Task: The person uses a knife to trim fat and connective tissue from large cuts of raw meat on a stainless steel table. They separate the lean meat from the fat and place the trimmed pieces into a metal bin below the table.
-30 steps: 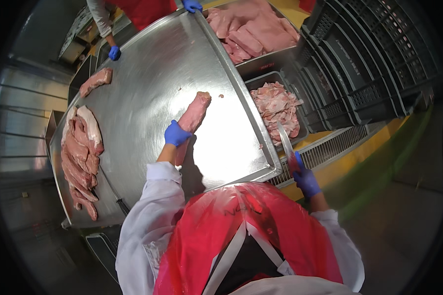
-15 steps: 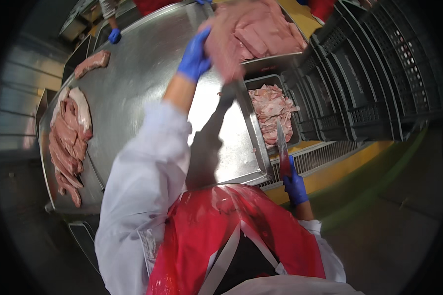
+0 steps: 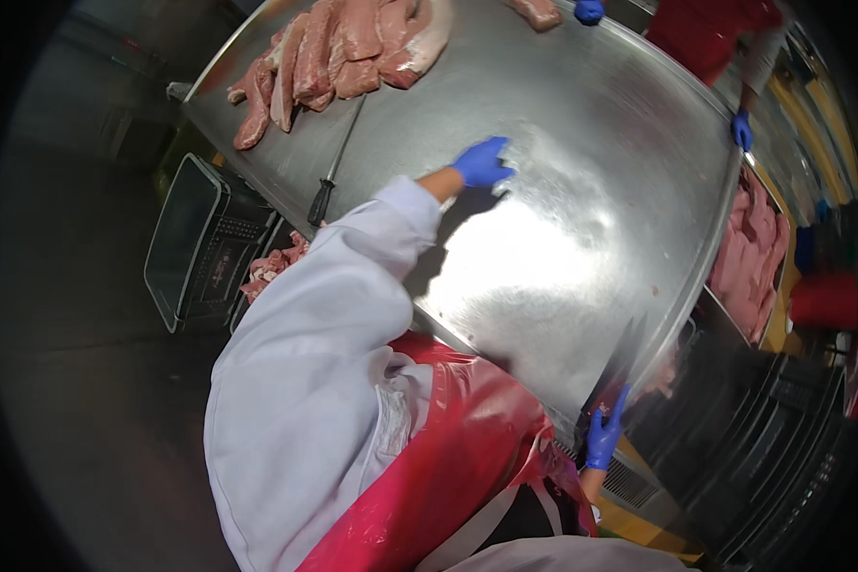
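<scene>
My left hand point(image 3: 483, 163), in a blue glove, is over the steel table point(image 3: 553, 114) with nothing in it and its fingers stretched out. In my right hand point(image 3: 602, 440), also blue-gloved, is a knife point(image 3: 623, 353), its blade pointing away from me over the table's right edge. A row of long pork pieces point(image 3: 338, 52) lies at the far left of the table. Beside them rests a sharpening steel point(image 3: 322, 202) with a black handle. One more piece of pork point(image 3: 538, 11) is at the far edge.
A tray of pale meat slabs point(image 3: 748, 257) stands beyond the table's right edge, near dark stacked crates point(image 3: 782, 419). On the left are a grey crate point(image 3: 193, 238) and meat scraps point(image 3: 275, 267). Co-workers' gloved hands point(image 3: 742, 132) show at the far side.
My view has swung left. My left hand has let go of the meat slab it held by the tray and is now over the table. My right hand still holds the knife.
</scene>
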Demonstrator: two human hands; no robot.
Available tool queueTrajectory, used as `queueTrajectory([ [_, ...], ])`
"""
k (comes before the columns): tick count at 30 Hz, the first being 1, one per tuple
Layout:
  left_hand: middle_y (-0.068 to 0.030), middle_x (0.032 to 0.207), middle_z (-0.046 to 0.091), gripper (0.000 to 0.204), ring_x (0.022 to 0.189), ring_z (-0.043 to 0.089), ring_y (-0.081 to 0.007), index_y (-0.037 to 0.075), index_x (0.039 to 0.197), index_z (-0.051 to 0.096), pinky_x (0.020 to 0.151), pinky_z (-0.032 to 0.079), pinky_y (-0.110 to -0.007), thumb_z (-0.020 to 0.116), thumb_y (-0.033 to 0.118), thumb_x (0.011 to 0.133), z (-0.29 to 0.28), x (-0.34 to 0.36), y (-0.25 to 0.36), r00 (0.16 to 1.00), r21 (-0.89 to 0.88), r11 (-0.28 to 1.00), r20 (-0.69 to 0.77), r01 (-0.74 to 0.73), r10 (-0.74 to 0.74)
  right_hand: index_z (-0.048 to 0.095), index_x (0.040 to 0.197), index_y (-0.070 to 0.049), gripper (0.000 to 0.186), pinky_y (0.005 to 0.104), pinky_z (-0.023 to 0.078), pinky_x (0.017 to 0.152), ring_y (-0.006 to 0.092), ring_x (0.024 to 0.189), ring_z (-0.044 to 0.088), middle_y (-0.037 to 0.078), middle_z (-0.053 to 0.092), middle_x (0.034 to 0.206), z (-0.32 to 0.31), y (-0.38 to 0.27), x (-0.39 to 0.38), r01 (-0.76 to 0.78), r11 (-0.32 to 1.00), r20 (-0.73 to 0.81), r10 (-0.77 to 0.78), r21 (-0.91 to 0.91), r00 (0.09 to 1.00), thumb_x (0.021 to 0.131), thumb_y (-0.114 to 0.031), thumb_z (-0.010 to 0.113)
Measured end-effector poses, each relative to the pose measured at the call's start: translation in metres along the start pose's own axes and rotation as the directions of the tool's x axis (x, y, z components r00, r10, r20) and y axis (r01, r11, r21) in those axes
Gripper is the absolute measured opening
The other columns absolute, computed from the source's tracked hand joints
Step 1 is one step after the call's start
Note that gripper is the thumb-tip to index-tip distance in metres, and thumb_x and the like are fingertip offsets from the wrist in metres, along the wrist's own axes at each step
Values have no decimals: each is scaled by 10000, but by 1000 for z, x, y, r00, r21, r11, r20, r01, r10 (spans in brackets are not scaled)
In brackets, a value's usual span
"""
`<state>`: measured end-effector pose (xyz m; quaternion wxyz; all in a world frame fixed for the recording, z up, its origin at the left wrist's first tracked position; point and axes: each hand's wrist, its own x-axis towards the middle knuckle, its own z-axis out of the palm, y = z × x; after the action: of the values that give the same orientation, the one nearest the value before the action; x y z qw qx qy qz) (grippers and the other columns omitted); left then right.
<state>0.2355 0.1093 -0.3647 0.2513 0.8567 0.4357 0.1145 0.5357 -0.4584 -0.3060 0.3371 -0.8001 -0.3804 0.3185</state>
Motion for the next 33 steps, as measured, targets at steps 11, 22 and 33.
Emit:
queueTrajectory([
  [11, -283, 1459, 479, 1049, 1352, 483, -415, -41, 1446, 410, 1122, 412, -476, 846, 526, 680, -278, 47, -377, 536, 86, 706, -717, 703, -447, 187, 1633, -286, 821, 306, 426, 514, 112, 517, 470, 34, 568, 645, 128, -153, 54, -236, 972, 28, 236, -2, 971, 940, -14, 532],
  [22, -128, 1059, 693, 456, 951, 667, -268, -33, 1094, 695, 848, 536, -410, 760, 254, 746, -311, 54, -552, 723, -721, 627, -261, 294, -639, 172, 1631, -302, 811, 347, 492, 554, 133, 555, 532, 76, 553, 653, 145, -220, 18, -479, 878, -10, 479, -6, 878, 964, -110, 591],
  [33, -153, 1185, 666, 469, 1093, 640, -339, -21, 1272, 600, 995, 509, -468, 610, 269, 903, -265, 12, -319, 951, -944, -315, 2, -100, -308, 184, 1628, -310, 779, 343, 488, 565, 145, 559, 529, 91, 602, 685, 141, -210, 0, -449, 893, -42, 447, -42, 893, 978, -126, 571],
])
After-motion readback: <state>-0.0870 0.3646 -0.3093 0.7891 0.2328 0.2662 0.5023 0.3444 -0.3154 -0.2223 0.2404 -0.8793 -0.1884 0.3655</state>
